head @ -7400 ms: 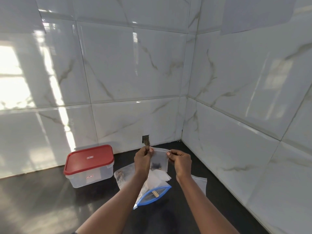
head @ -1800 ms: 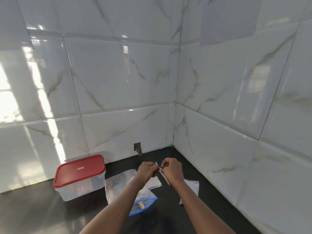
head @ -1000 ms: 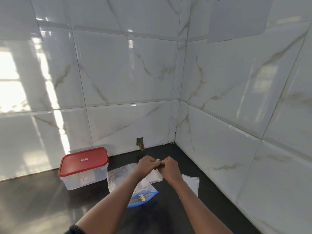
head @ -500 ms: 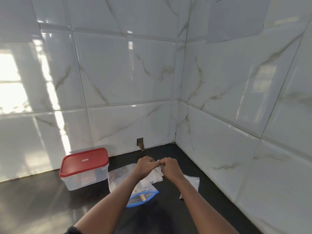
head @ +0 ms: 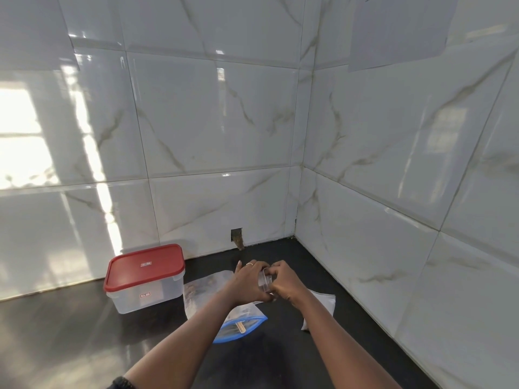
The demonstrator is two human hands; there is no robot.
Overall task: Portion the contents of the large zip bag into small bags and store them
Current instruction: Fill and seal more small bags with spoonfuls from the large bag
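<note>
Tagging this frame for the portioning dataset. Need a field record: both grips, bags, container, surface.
left grip: holds the small bag, which is bunched up
right grip: pinches the same bag from the other side
large zip bag: blue-edged, lying on the black countertop below the forearms
other clear bags: one left of the left forearm, one right of the right forearm
container: red lid on, left of the bags

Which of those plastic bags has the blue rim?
The blue-rimmed bag lying nearest the person, beneath the left forearm. The held small bag and the flat bags around it are plain clear.
</note>
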